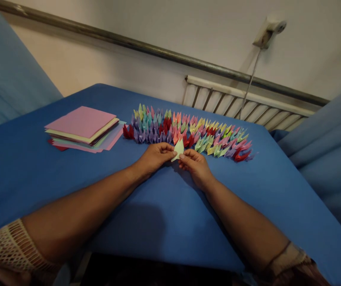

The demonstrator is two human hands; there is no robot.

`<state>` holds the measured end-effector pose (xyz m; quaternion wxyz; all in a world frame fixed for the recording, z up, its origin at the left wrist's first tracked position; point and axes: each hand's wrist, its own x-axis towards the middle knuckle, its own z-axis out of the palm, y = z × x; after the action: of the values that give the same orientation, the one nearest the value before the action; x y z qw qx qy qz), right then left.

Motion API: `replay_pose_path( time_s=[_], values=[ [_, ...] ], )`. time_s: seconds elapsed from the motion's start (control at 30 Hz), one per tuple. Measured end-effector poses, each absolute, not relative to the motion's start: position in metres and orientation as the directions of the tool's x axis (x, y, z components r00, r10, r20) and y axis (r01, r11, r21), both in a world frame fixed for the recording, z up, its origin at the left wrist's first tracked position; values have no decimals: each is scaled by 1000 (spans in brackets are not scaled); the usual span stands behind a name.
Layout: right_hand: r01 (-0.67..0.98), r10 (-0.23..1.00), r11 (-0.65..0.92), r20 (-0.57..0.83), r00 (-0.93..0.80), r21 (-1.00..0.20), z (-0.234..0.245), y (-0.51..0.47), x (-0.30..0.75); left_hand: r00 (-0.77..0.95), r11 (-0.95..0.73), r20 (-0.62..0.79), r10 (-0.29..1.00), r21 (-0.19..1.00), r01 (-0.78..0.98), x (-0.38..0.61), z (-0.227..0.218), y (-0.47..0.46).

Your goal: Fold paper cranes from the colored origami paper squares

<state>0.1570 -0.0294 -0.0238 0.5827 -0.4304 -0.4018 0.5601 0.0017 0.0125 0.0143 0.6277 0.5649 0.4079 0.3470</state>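
Note:
My left hand (155, 157) and my right hand (196, 165) meet over the blue table (164, 214), both pinching one small pale green folded paper piece (178, 148) between their fingertips. The piece stands upright with a pointed tip. Just beyond my hands lie rows of several folded paper cranes (188, 131) in red, purple, pink, yellow and green, spread in a band across the table. A stack of flat coloured paper sheets (83, 128), pink on top, lies to the left of the cranes.
A white wall with a metal rail (158, 49) runs behind the table. A white bed-end frame (247, 101) stands at the far right edge, a cord hanging above it. Blue cloth-covered surfaces lie to the left (6, 75) and right (334, 151).

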Motion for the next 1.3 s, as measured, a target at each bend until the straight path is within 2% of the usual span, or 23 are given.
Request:
replay_pose_path(
  time_s=[0.17, 0.47, 0.6, 0.7, 0.8, 1.0, 1.2, 1.3],
  values=[
    [-291, 999, -25, -32, 20, -956, -23, -29, 159, 457, 85, -98, 884, 995, 48, 1, 13, 12],
    [-142, 979, 88, 59, 194, -986, -19, -30, 154, 484, 35, -46, 874, 999, 31, 4, 10, 12],
    [-116, 963, 142, 110, 246, -983, -20, -29, 157, 407, -9, -46, 912, 991, 132, 3, 13, 16],
    [-53, 952, 183, 164, 257, -982, -20, -29, 158, 431, 37, -115, 895, 982, 186, 2, 15, 15],
    [0, 952, 204, 198, 233, -979, -21, -30, 157, 461, 98, -157, 873, 984, 150, 3, 15, 12],
    [0, 963, 205, 202, 181, -979, -20, -32, 156, 473, 190, -197, 859, 980, 63, 4, 12, 11],
    [29, 949, 246, 247, 196, -969, -20, -32, 158, 528, 294, -288, 799, 953, 74, 2, 16, 8],
    [56, 946, 265, 271, 176, -963, -22, -32, 159, 533, 304, -274, 801, 952, 33, 2, 13, 9]
  ],
)
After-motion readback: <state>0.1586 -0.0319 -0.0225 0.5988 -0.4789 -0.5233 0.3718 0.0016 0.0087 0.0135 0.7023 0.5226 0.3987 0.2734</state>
